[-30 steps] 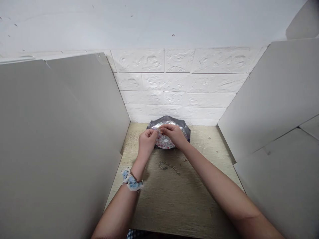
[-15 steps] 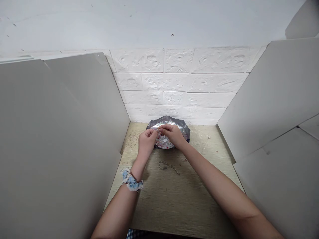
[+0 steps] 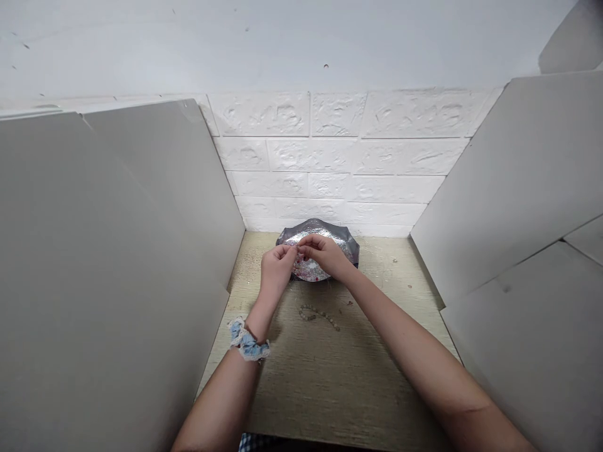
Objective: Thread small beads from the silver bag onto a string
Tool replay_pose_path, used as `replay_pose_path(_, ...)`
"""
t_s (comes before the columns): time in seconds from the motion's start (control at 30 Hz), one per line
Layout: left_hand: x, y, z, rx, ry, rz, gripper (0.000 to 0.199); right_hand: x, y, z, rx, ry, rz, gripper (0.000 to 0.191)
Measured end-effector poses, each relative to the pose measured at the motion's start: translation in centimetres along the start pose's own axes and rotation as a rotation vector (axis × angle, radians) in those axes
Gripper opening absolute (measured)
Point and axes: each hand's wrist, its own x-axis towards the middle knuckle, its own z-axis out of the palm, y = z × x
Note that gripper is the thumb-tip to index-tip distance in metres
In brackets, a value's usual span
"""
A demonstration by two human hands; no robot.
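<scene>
A silvery, dark-edged pouch or tray (image 3: 348,242) holding many small clear, pink and red beads (image 3: 313,271) stands against the wall. Over its left part my left hand (image 3: 277,267) is closed, thumb and fingertips pinched. My right hand (image 3: 326,254) pinches close by, its fingertips meeting those of the left. Whatever sits between the fingertips is too small to make out. Nearer to me, a curved string of pale beads (image 3: 320,314) lies on the tabletop, touched by neither hand.
The wooden tabletop (image 3: 330,383) ends at a white brick-pattern wall (image 3: 336,154). Grey panels rise on the left (image 3: 117,251) and right (image 3: 494,188). A few tiny bits lie scattered on the wood. A blue scrunchie (image 3: 248,341) circles my left wrist.
Both hands stay almost in place above the beads. The right fingertips have shifted very slightly; the bead string lies where it was.
</scene>
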Motion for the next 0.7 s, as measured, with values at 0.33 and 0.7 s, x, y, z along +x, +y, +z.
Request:
replay_pose_path(0.33, 0.0, 0.0, 0.1, 0.040, -0.011, 0.012, 0.022, -0.1, -0.3, -0.6, -0.226, 0.002, -0.049, 0.011)
replay_pose_path(0.7, 0.2, -0.6, 0.3, -0.127, -0.134, -0.030, 0.034, -0.6, -2.4, -0.9, -0.459, 0.009, -0.130, 0.012)
